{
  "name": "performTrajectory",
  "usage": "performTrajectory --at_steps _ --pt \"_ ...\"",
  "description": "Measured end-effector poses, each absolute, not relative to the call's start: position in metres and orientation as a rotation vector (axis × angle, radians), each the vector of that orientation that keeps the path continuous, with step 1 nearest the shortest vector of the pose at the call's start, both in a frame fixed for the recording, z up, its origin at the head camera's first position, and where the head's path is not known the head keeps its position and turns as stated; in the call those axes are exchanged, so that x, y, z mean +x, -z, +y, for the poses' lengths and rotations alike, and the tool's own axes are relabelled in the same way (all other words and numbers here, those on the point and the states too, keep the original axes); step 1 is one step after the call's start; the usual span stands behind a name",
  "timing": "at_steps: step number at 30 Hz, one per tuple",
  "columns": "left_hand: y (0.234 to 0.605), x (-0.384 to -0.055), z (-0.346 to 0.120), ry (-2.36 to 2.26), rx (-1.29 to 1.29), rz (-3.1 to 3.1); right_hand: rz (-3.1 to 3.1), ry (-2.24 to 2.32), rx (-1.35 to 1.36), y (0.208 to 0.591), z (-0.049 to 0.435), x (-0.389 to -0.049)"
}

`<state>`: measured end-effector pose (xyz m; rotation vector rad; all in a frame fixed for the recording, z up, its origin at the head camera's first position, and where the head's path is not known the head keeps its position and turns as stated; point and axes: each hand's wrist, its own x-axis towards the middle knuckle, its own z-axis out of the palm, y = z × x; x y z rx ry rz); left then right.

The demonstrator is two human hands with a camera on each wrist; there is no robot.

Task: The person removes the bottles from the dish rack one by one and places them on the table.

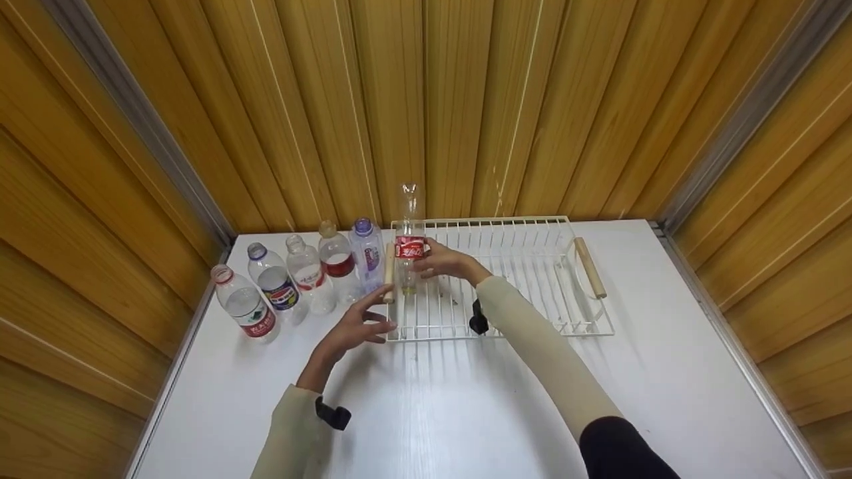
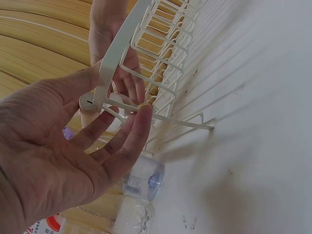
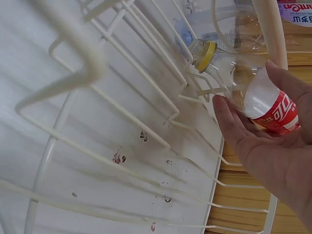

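My right hand (image 1: 447, 261) grips a clear plastic cola bottle (image 1: 409, 247) with a red label. The bottle is upside down at the left end of a white wire dish rack (image 1: 489, 338). In the right wrist view, the yellow ring (image 3: 206, 56) on its neck is low among the wires, and the fingers (image 3: 231, 119) lie along its side. My left hand (image 1: 353, 327) holds the rack's left end near its wooden handle (image 1: 390, 273). In the left wrist view its fingers (image 2: 131, 139) curl by the wire frame, with the thumb at the handle bracket.
Several empty, uncapped bottles stand left of the rack, from a red-necked one (image 1: 245, 305) to a purple-necked one (image 1: 367, 253) close by the handle. A second wooden handle (image 1: 590, 267) is at the rack's right end. Wood-patterned walls (image 1: 459, 106) enclose the white table (image 1: 426, 412).
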<state>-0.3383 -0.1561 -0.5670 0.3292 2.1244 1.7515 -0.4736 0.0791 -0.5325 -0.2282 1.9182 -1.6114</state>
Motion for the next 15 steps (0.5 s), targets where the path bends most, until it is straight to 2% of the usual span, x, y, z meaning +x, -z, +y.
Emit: performTrajectory --at_steps 6,15 --pt "0.566 -0.338 -0.156 -1.744 0.329 2.125 1.805 1.714 -0.014 0.532 0.077 -0.475" --pt "0.566 -0.339 -0.154 -1.724 0.261 2.131 1.743 1.755 0.104 0.523 0.088 -0.472"
